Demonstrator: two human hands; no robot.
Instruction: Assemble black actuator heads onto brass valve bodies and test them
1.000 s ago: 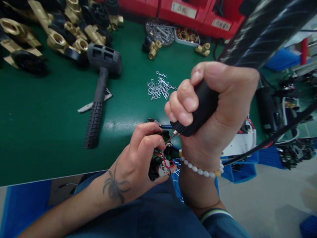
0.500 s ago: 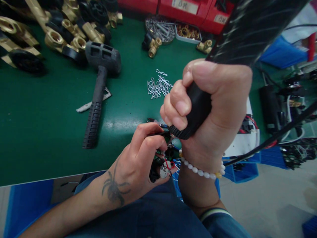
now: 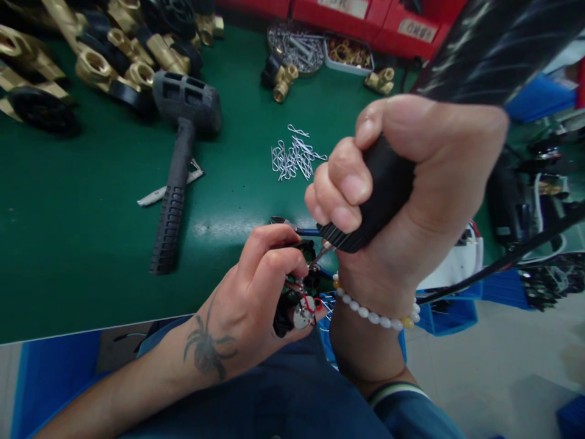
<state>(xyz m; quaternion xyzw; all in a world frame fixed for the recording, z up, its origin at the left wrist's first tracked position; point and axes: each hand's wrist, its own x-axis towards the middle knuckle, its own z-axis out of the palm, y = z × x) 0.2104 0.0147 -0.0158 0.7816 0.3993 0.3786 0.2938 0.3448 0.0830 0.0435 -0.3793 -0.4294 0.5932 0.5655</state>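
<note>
My right hand (image 3: 439,171) is wrapped round a thick black power screwdriver (image 3: 388,177), which slants from the upper right down to the left. Its thin metal bit points into a small black motor assembly (image 3: 303,313); whether the bit touches a screw I cannot tell. Fingers of my left hand (image 3: 251,292) curl round this assembly at the table's front edge. A round silver motor end and red and black wires show on it, while my fingers cover much of the rest. Just behind lies a tool with blue handles (image 3: 308,232), probably pliers, partly hidden.
A black mallet (image 3: 178,152) lies at the left, across a cutter-like tool (image 3: 153,196). Wire clips (image 3: 295,157) are heaped mid-table. Brass valves (image 3: 132,61) crowd the back left. Screws (image 3: 297,49) and a tray of brass parts (image 3: 350,55) stand before red bins (image 3: 365,21).
My right hand and the screwdriver have shifted up and to the right, pulling back slightly, so the bit now shows. My left hand keeps its hold on the assembly.
</note>
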